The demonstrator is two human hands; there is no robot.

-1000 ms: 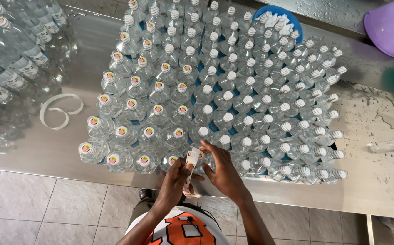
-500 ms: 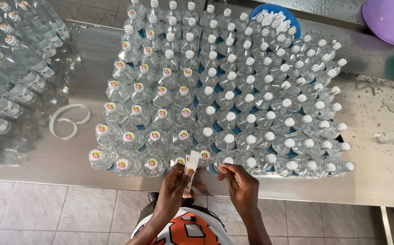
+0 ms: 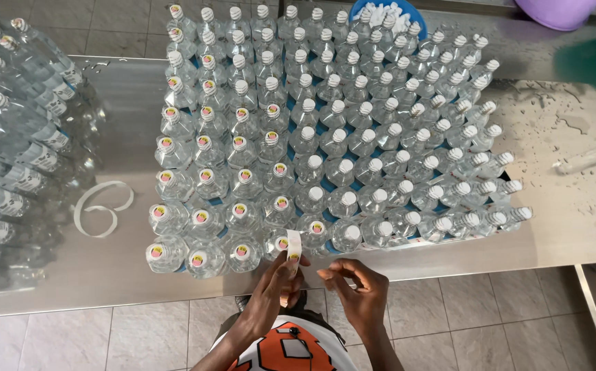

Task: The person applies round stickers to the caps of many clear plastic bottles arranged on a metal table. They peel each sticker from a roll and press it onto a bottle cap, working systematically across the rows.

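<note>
Rt hand [image 3: 360, 292] dropped off bottles [image 3: 325, 130], prob. empty; left hand [image 3: 277, 285] pinches sticker strip [image 3: 294, 246].

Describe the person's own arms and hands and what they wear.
Both arms are bare from the elbow down, with no sleeves, gloves, watch or rings visible on the left hand or the right hand. The shirt below them is white with an orange and black print.

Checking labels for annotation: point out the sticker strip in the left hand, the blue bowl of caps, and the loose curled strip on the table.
sticker strip [image 3: 295, 246], head view, on its upper end above the thumb.
blue bowl [image 3: 365, 8], head view, on its left rim.
curled strip [image 3: 100, 208], head view, on the loop's middle crossing.
</note>
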